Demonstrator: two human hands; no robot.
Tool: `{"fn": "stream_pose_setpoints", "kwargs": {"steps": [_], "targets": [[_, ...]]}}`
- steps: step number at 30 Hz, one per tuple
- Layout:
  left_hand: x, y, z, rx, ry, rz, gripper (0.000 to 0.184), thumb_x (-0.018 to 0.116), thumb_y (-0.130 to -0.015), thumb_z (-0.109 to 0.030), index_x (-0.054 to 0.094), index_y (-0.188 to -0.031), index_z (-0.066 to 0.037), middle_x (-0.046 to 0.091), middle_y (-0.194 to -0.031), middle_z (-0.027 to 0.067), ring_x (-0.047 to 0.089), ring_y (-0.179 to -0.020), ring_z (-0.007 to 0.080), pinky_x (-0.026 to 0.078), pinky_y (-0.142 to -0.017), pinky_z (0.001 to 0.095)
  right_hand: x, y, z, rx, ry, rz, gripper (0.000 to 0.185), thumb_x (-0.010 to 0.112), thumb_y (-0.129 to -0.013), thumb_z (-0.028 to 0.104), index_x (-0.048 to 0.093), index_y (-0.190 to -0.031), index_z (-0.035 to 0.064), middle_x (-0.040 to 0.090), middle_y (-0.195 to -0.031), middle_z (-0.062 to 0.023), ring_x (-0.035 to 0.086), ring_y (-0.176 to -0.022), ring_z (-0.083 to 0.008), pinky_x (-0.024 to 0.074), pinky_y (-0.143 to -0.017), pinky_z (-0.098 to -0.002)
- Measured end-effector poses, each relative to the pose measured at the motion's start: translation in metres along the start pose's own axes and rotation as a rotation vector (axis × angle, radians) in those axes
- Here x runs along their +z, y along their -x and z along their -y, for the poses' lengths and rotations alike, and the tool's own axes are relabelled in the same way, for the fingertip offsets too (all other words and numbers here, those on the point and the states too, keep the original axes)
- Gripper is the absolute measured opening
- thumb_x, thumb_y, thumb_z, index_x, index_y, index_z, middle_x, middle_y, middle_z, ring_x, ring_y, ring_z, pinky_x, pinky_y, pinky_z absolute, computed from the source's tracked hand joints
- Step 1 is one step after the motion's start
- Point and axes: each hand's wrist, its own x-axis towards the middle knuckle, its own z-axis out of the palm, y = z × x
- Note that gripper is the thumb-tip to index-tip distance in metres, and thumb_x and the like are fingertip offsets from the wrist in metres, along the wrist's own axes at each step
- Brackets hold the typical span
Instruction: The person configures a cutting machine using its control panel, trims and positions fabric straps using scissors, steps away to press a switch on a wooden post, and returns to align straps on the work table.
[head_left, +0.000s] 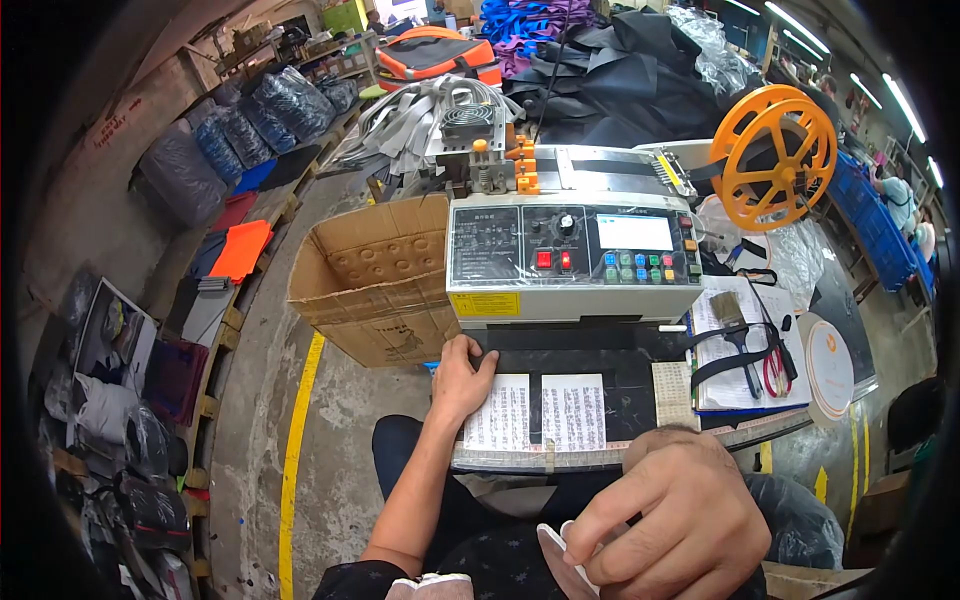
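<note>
My left hand (463,378) rests on the black tabletop's left edge, just under the machine, its fingers lightly bent with the thumb apart; I see nothing in it. Close to the camera, my right hand (680,520) pinches a thin white-edged piece (565,562), partly hidden by the fingers. Two sheets of handwritten paper, a left one (510,415) and a right one (573,415), lie on the table between the hands. Behind them stands a strap-cutting machine (575,255) with a lit screen, buttons and a dial.
An open cardboard box (375,285) stands left of the machine. An orange reel (775,157) is at its right. A brush (735,325) and black straps lie on papers at right. Grey webbing (400,130) and black fabric (620,90) are piled behind. Wrapped bags (180,170) line the left.
</note>
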Motion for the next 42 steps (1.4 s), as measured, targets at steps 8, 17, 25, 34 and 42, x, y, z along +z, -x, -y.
{"fn": "stream_pose_setpoints", "kwargs": {"steps": [8, 17, 25, 34, 42], "targets": [[0.01, -0.003, 0.013, 0.146, -0.004, -0.12, 0.033, 0.083, -0.097, -0.026, 0.061, -0.101, -0.002, 0.066, -0.102, 0.0198, 0.066, -0.093, 0.0379, 0.055, -0.087, 0.046, 0.0, 0.015, 0.018, 0.04, 0.002, 0.086, 0.03, 0.065, -0.097, 0.006, 0.064, -0.066, 0.0065, 0.063, -0.073, -0.0061, 0.061, -0.066, -0.0213, 0.0564, -0.074, -0.0413], [0.002, 0.006, -0.007, 0.129, -0.133, -0.135, 0.035, 0.082, -0.098, -0.031, 0.064, -0.11, -0.003, 0.065, -0.123, 0.0206, 0.068, -0.111, 0.0442, 0.055, -0.097, 0.0518, -0.024, 0.015, 0.053, 0.144, 0.025, 0.47, 0.015, 0.077, -0.072, 0.02, 0.069, -0.069, 0.0075, 0.065, -0.074, -0.0052, 0.063, -0.07, -0.0237, 0.0495, -0.069, -0.0421], [0.003, 0.007, -0.014, 0.231, -0.229, -0.202, 0.031, 0.083, -0.095, -0.025, 0.067, -0.109, -0.003, 0.065, -0.119, 0.02, 0.067, -0.112, 0.0436, 0.055, -0.097, 0.0526, -0.026, 0.029, 0.069, 0.131, 0.07, 0.497, 0.016, 0.076, -0.065, 0.021, 0.067, -0.063, 0.0088, 0.064, -0.068, -0.0041, 0.062, -0.068, -0.0232, 0.0463, -0.067, -0.0403], [0.002, 0.012, -0.028, 0.725, -0.245, -0.135, 0.027, 0.084, -0.092, -0.019, 0.079, -0.115, -0.006, 0.072, -0.122, 0.0171, 0.067, -0.111, 0.04, 0.054, -0.095, 0.0499, 0.003, 0.048, 0.093, 0.152, -0.03, 0.201, 0.021, 0.081, -0.07, 0.024, 0.068, -0.064, 0.0088, 0.067, -0.069, -0.0054, 0.064, -0.068, -0.0246, 0.0505, -0.071, -0.0437], [0.0, 0.012, -0.03, 0.658, -0.305, 0.009, 0.03, 0.082, -0.096, -0.024, 0.081, -0.118, -0.003, 0.073, -0.128, 0.0185, 0.069, -0.117, 0.0421, 0.055, -0.101, 0.0504, -0.022, 0.13, 0.129, 0.596, 0.377, -0.061, 0.029, 0.09, -0.096, 0.025, 0.084, -0.118, 0.006, 0.082, -0.107, -0.0067, 0.078, -0.092, -0.0285, 0.0599, -0.085, -0.0405]]}}
